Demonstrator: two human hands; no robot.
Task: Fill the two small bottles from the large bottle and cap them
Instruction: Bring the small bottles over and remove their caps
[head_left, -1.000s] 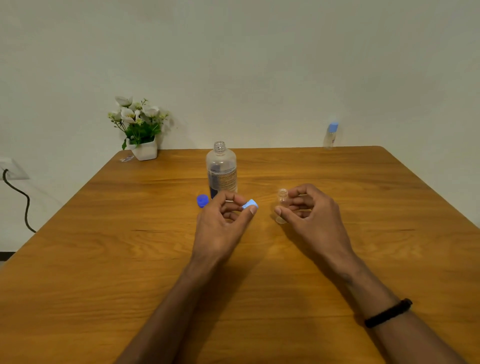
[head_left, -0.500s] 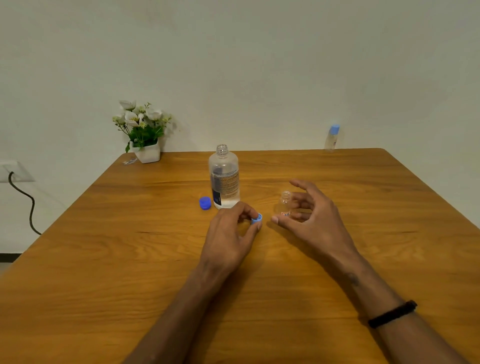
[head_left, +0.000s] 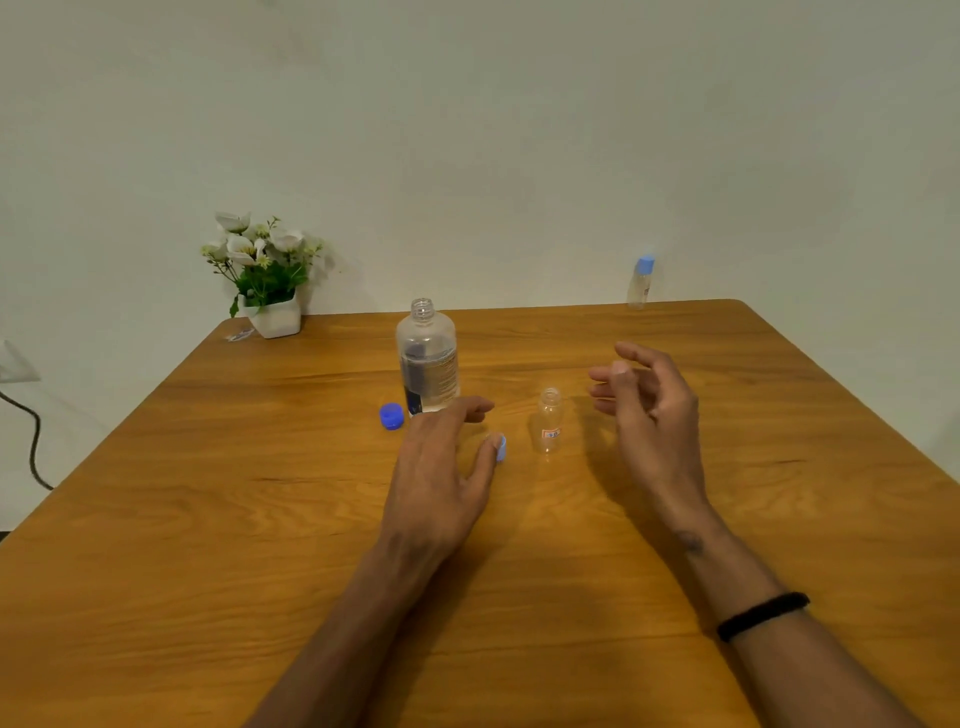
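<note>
The large clear bottle (head_left: 427, 358) stands uncapped in the middle of the wooden table (head_left: 208, 519), part full of clear liquid. Its dark blue cap (head_left: 391, 416) lies just left of it. A small empty bottle (head_left: 549, 421) stands uncapped to the right, free of both hands. My left hand (head_left: 441, 467) rests low in front of the large bottle with fingers spread; a light blue cap (head_left: 501, 449) lies at its thumb tip. My right hand (head_left: 649, 410) hovers right of the small bottle, fingers apart and empty. A second small bottle (head_left: 640, 278) with a blue cap stands at the far right edge.
A white pot of flowers (head_left: 272, 312) stands at the far left corner, with a small clear wrapper (head_left: 240, 335) beside it. A black cable (head_left: 31, 441) hangs from a wall socket off the table's left side. A black band circles my right wrist.
My left hand lowered the light blue cap to the table and spread its fingers. My right hand let go of the small bottle and drew away to the right.
</note>
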